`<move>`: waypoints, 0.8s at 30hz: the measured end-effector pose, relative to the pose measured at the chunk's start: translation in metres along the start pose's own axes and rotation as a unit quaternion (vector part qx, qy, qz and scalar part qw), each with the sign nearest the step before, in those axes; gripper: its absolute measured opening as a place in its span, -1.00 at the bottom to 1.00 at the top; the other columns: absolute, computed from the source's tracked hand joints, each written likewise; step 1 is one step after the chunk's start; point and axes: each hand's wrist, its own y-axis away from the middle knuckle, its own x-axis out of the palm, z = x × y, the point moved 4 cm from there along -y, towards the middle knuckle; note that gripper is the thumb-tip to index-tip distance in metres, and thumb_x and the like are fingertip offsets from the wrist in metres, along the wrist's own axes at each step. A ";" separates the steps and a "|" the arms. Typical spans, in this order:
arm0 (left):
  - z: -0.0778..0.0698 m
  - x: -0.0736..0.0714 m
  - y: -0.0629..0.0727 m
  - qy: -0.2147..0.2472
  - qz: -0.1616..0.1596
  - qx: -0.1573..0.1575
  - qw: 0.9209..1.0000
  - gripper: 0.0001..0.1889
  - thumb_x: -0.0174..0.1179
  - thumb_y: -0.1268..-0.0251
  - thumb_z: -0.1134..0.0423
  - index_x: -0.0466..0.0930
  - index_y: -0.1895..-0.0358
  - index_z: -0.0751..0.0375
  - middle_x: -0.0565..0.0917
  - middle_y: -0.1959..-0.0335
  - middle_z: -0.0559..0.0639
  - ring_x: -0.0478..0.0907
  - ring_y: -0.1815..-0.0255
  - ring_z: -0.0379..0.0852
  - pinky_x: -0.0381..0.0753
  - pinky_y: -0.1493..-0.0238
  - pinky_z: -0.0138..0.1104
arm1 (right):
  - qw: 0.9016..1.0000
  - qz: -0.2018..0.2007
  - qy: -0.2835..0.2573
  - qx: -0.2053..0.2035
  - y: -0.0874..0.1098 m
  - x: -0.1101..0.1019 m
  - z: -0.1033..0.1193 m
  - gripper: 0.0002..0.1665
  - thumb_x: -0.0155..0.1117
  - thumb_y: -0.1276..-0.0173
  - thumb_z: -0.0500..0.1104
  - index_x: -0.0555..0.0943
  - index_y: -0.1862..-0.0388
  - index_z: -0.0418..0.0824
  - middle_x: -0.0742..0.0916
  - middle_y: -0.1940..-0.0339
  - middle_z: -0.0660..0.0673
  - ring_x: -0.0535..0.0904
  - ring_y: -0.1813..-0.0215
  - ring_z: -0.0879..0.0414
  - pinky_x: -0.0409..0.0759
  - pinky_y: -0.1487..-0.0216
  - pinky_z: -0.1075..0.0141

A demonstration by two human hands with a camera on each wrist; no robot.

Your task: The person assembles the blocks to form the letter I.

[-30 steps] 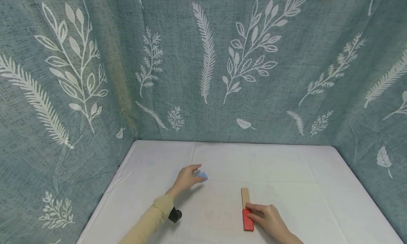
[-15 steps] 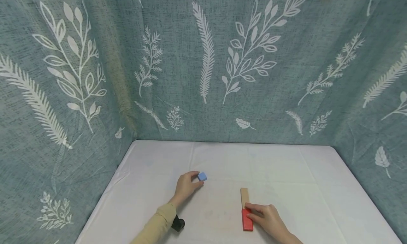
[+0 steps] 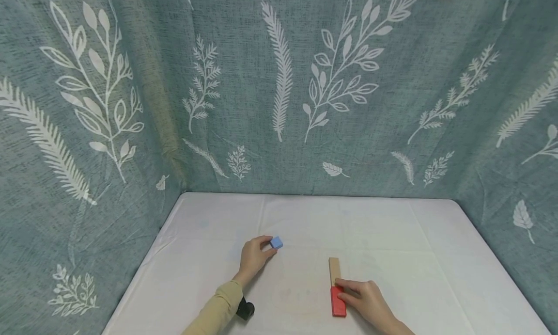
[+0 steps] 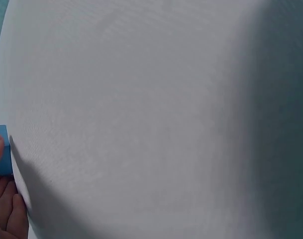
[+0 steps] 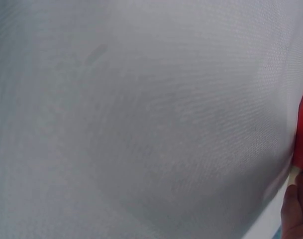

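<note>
fabric [image 3: 244, 58], muted teal and printed with white leaf sprigs, is hung behind and along both sides of a white-draped tabletop [image 3: 392, 228]. near the middle of the tabletop, a small, flat-faced blue block [image 3: 276, 242] is pinched between the thumb and a finger of the left hand [image 3: 254, 258]; by the left wrist view its nearer end is brought close to the cupped remaining fingers. whether the block is rested on the cloth surface or lifted slightly cannot be told. the left wrist is covered by a khaki sleeve [image 3: 215, 311], and beside it a small black object [image 3: 245, 310] is partly hidden.

to the right and nearer the person, a flat, glossy red rectangular block [image 3: 337, 307] is laid in line with a narrow, light-wood-coloured strip [image 3: 334, 271], the strip being pointed away from the person. both are touched by the right hand [image 3: 368, 298]: the thumb is set on the red block, and the index fingertip is placed on the strip close to where the two meet. whether either is actually gripped cannot be told, nor whether the pieces are overlapped or merely butted together.
</note>
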 end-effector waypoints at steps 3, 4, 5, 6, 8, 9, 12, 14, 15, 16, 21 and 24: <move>0.000 0.000 0.000 0.004 -0.006 0.000 1.000 -0.65 0.38 0.00 0.35 0.65 0.08 0.40 0.71 0.09 0.25 0.65 0.00 0.16 0.62 -0.08 -0.06 | 1.000 0.001 0.001 0.003 -0.001 0.000 0.000 -0.61 0.39 -0.16 -0.12 0.69 0.02 -0.21 0.75 0.05 -0.09 0.66 -0.06 0.01 0.70 0.02 0.28; 0.001 0.000 0.000 0.006 -0.007 0.000 1.000 -0.65 0.38 0.00 0.36 0.65 0.09 0.40 0.71 0.09 0.25 0.65 0.01 0.16 0.63 -0.07 -0.06 | 1.000 0.002 0.001 0.004 -0.001 0.000 0.001 -0.61 0.39 -0.15 -0.12 0.69 0.02 -0.21 0.76 0.05 -0.09 0.66 -0.06 -0.01 0.70 0.02 0.27; 0.001 0.000 0.000 0.007 -0.008 0.000 1.000 -0.65 0.38 0.01 0.37 0.65 0.09 0.40 0.71 0.09 0.26 0.65 0.01 0.16 0.63 -0.06 -0.07 | 1.000 0.002 0.002 0.005 -0.001 0.000 0.001 -0.61 0.39 -0.15 -0.13 0.69 0.02 -0.21 0.76 0.05 -0.09 0.66 -0.06 -0.01 0.70 0.02 0.27; 0.001 0.000 0.000 0.008 -0.008 0.001 1.000 -0.66 0.38 0.01 0.37 0.65 0.09 0.41 0.71 0.10 0.26 0.65 0.02 0.16 0.63 -0.06 -0.07 | 1.000 0.002 0.003 0.005 -0.001 0.000 0.001 -0.61 0.39 -0.15 -0.13 0.69 0.02 -0.21 0.76 0.05 -0.09 0.66 -0.06 -0.01 0.70 0.02 0.27; 0.001 -0.001 0.000 0.011 -0.008 -0.002 1.000 -0.66 0.37 0.00 0.38 0.65 0.09 0.41 0.71 0.09 0.26 0.65 0.01 0.16 0.63 -0.06 -0.07 | 1.000 0.002 0.006 0.006 -0.001 0.000 0.001 -0.61 0.40 -0.15 -0.14 0.69 0.02 -0.21 0.76 0.05 -0.09 0.67 -0.05 0.00 0.70 0.02 0.28; 0.000 -0.001 0.000 0.011 -0.008 -0.002 1.000 -0.66 0.37 0.00 0.38 0.65 0.09 0.41 0.71 0.10 0.26 0.65 0.01 0.16 0.63 -0.06 -0.07 | 1.000 0.002 0.007 0.005 -0.001 0.000 0.001 -0.61 0.40 -0.15 -0.14 0.69 0.02 -0.21 0.76 0.05 -0.09 0.67 -0.05 0.00 0.70 0.03 0.28; -0.001 -0.002 0.001 0.014 -0.006 -0.004 1.000 -0.66 0.36 -0.01 0.38 0.65 0.09 0.42 0.70 0.09 0.27 0.65 0.01 0.17 0.63 -0.07 -0.06 | 1.000 0.001 0.010 0.004 -0.001 0.000 0.001 -0.61 0.40 -0.15 -0.13 0.69 0.02 -0.21 0.76 0.05 -0.08 0.67 -0.05 0.02 0.70 0.03 0.28; -0.001 -0.002 0.001 0.018 -0.006 -0.005 1.000 -0.66 0.36 -0.01 0.39 0.65 0.08 0.43 0.70 0.09 0.28 0.65 0.01 0.17 0.63 -0.07 -0.07 | 1.000 0.002 0.008 0.002 -0.001 0.000 0.000 -0.60 0.40 -0.15 -0.13 0.69 0.02 -0.21 0.76 0.05 -0.09 0.67 -0.05 0.02 0.70 0.03 0.28; -0.001 -0.002 0.001 0.018 -0.008 -0.003 1.000 -0.66 0.36 -0.01 0.39 0.65 0.09 0.43 0.70 0.10 0.28 0.66 0.02 0.17 0.63 -0.06 -0.07 | 1.000 0.001 0.008 0.001 -0.001 0.000 0.000 -0.60 0.40 -0.15 -0.13 0.69 0.02 -0.21 0.76 0.05 -0.08 0.67 -0.05 0.03 0.70 0.04 0.28; -0.001 -0.003 0.001 0.021 -0.009 -0.003 1.000 -0.66 0.36 -0.01 0.40 0.64 0.09 0.43 0.70 0.10 0.28 0.66 0.03 0.17 0.64 -0.06 -0.07 | 1.000 0.001 0.008 -0.001 -0.001 0.000 0.000 -0.60 0.40 -0.15 -0.13 0.69 0.02 -0.21 0.76 0.05 -0.08 0.67 -0.05 0.03 0.70 0.04 0.28; -0.001 -0.003 0.001 0.029 -0.021 0.005 0.999 -0.68 0.36 0.01 0.43 0.65 0.11 0.44 0.71 0.12 0.28 0.67 0.06 0.15 0.66 -0.01 -0.11 | 1.000 0.000 0.006 -0.004 -0.001 0.001 -0.001 -0.60 0.40 -0.15 -0.12 0.69 0.01 -0.21 0.76 0.05 -0.07 0.67 -0.05 0.05 0.70 0.04 0.30; -0.002 -0.004 0.001 0.032 -0.024 0.006 0.999 -0.68 0.36 0.01 0.44 0.65 0.12 0.45 0.71 0.12 0.29 0.67 0.07 0.16 0.66 0.00 -0.13 | 1.000 0.003 0.003 -0.001 -0.001 0.001 -0.001 -0.59 0.40 -0.15 -0.11 0.68 0.00 -0.21 0.76 0.04 -0.08 0.67 -0.05 0.02 0.70 0.04 0.29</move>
